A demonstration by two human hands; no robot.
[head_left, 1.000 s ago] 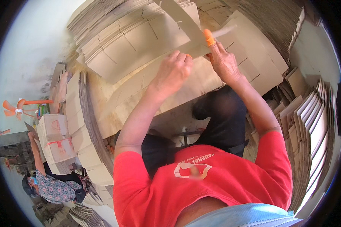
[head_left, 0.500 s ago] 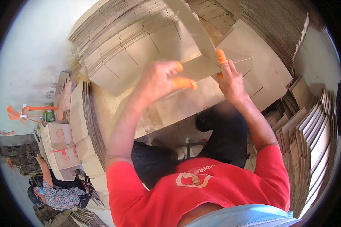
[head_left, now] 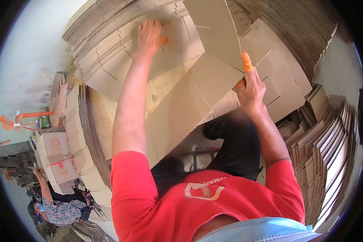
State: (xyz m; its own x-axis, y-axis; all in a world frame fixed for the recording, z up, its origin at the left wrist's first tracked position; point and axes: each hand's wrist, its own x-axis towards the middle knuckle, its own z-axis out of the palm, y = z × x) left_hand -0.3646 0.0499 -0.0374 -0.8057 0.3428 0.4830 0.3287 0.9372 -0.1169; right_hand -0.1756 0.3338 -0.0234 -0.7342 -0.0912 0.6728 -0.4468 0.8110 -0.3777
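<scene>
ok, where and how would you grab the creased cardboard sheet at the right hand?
I'd pinch the creased cardboard sheet at its right edge, by the end of the crease, coming from the person's right. It looks thin with broad flat panels, so a pinch should span the edge easily; that edge is exposed, and the right hand grips there.

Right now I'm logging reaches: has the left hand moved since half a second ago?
Yes: the left hand has gone forward and left, farther over the slotted cardboard stack.
</scene>
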